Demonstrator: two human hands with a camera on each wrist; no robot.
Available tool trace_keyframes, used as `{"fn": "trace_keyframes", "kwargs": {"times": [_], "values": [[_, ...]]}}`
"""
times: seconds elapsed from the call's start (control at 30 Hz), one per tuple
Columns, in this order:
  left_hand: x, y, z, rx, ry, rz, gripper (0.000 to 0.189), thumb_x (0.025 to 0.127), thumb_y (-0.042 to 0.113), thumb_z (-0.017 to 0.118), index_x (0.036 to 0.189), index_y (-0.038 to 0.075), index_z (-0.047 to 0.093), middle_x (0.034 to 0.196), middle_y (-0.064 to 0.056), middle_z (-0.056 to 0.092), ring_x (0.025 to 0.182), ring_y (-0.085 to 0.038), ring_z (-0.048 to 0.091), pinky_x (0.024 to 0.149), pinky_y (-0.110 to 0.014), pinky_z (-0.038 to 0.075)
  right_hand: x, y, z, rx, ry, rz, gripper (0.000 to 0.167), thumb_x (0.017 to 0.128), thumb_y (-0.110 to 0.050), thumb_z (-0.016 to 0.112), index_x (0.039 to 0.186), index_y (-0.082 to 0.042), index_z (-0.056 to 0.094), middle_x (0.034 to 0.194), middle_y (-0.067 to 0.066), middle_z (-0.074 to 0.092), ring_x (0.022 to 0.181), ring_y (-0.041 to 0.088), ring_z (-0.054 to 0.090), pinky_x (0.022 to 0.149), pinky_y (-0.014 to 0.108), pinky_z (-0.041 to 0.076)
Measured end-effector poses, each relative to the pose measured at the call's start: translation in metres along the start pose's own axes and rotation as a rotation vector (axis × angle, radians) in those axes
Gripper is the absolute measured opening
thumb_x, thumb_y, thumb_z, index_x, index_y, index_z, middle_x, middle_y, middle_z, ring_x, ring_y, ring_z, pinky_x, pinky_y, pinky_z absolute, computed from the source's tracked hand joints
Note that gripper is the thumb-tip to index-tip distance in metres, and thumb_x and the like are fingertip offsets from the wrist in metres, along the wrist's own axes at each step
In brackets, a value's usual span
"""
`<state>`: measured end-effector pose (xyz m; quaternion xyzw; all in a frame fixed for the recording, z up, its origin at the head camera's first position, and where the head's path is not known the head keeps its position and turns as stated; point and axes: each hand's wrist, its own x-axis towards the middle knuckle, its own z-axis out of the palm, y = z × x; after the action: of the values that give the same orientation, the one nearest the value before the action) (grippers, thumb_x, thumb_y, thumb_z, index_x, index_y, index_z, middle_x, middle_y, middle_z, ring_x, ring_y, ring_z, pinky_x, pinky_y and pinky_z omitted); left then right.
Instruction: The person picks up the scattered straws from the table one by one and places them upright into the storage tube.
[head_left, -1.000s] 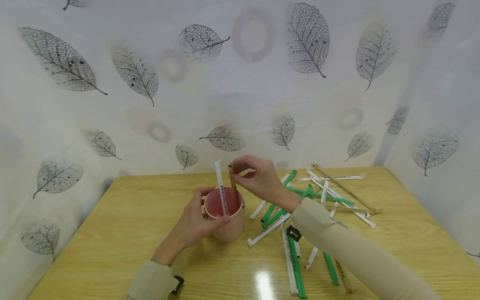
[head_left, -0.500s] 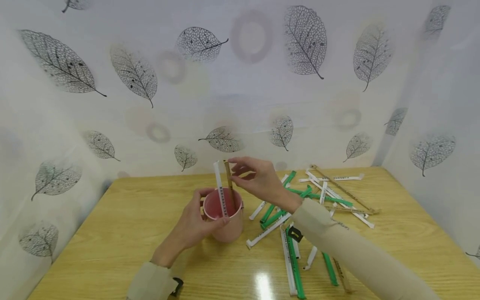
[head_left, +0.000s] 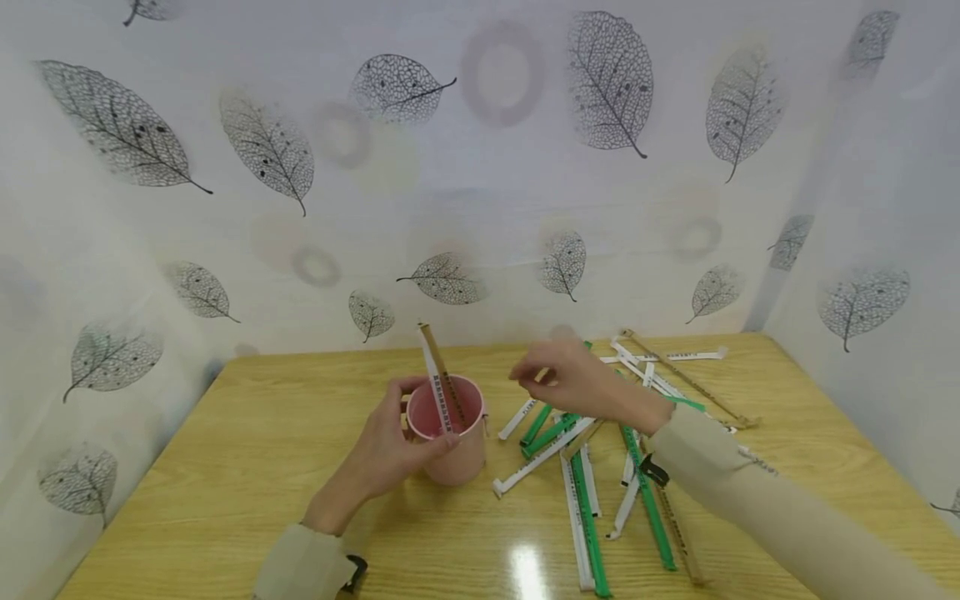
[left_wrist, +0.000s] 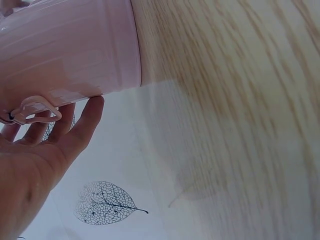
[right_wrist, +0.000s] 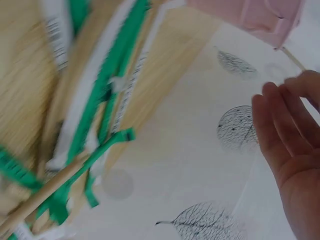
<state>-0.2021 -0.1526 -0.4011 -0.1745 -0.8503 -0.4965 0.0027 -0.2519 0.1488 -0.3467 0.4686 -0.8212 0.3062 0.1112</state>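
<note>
Closest to the person, the near green stick is laid on the tabletop, with its long side pointing away and a little to the left. The near white stick is laid just beside it, the same way. More to the right, the other green stick and the near brown stick are laid on a bigger slant.

A bit farther off, the pink cup is held by the left hand, its fingers bent round the wall and its thumb put on the front rim. Two sticks, the leaning white stick and the leaning brown stick, are stood in it, tipped left.

Nothing is seen pinched by the right hand; its fingers are loosely bent, pointed left, toward the cup but apart from it. The loose sticks are spread below and to the right of those fingertips, nearer to this hand. The slanted white stick is pointed from beside the cup up to the right.

Farther back, the far brown stick is laid aslant. Last, a leafy wall is seen.
</note>
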Motion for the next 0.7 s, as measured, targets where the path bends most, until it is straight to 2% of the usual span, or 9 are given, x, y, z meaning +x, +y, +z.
{"fn": "trace_keyframes", "kwargs": {"times": [0.13,0.23,0.37,0.53,0.7], "values": [[0.000,0.000,0.000,0.001,-0.002,0.005,0.081,0.083,0.034,0.085,0.145,0.012,0.038,0.141,-0.016,0.055,0.127,-0.033,0.058,0.095,-0.040,0.059,-0.026,0.007,-0.008,-0.163,-0.176,0.037,0.018,0.092,0.004,0.068,0.104,-0.008,0.075,0.098,0.007,0.073,0.082,0.013,0.069,0.069,0.022,0.058],[-0.001,0.000,0.000,0.006,-0.001,0.008,0.081,0.083,0.034,0.085,0.145,0.012,0.038,0.141,-0.016,0.055,0.127,-0.034,0.058,0.094,-0.040,0.059,-0.045,0.016,-0.014,-0.274,-0.241,0.093,0.018,0.092,0.002,0.070,0.104,-0.010,0.075,0.098,0.005,0.072,0.082,0.013,0.068,0.068,0.025,0.056],[0.000,0.000,0.000,-0.003,-0.005,0.011,0.081,0.083,0.033,0.085,0.145,0.011,0.037,0.142,-0.017,0.054,0.127,-0.035,0.058,0.094,-0.040,0.059,-0.065,0.028,-0.022,-0.359,-0.276,0.182,0.019,0.089,-0.001,0.074,0.106,-0.011,0.075,0.100,0.005,0.070,0.084,0.017,0.068,0.068,0.028,0.055],[0.000,0.000,0.000,-0.005,0.000,0.014,0.082,0.083,0.033,0.085,0.145,0.011,0.037,0.141,-0.016,0.054,0.126,-0.034,0.059,0.093,-0.040,0.059,-0.082,0.039,-0.030,-0.368,-0.330,0.298,0.022,0.089,-0.005,0.075,0.111,-0.011,0.075,0.105,0.007,0.070,0.087,0.021,0.068,0.070,0.031,0.056],[0.000,-0.001,0.000,0.003,0.003,0.019,0.081,0.083,0.034,0.085,0.145,0.012,0.037,0.140,-0.015,0.055,0.125,-0.033,0.059,0.093,-0.038,0.059,-0.092,0.046,-0.029,-0.394,-0.349,0.298,0.026,0.091,-0.005,0.073,0.117,-0.009,0.074,0.108,0.007,0.074,0.086,0.018,0.070,0.070,0.031,0.057]]}}
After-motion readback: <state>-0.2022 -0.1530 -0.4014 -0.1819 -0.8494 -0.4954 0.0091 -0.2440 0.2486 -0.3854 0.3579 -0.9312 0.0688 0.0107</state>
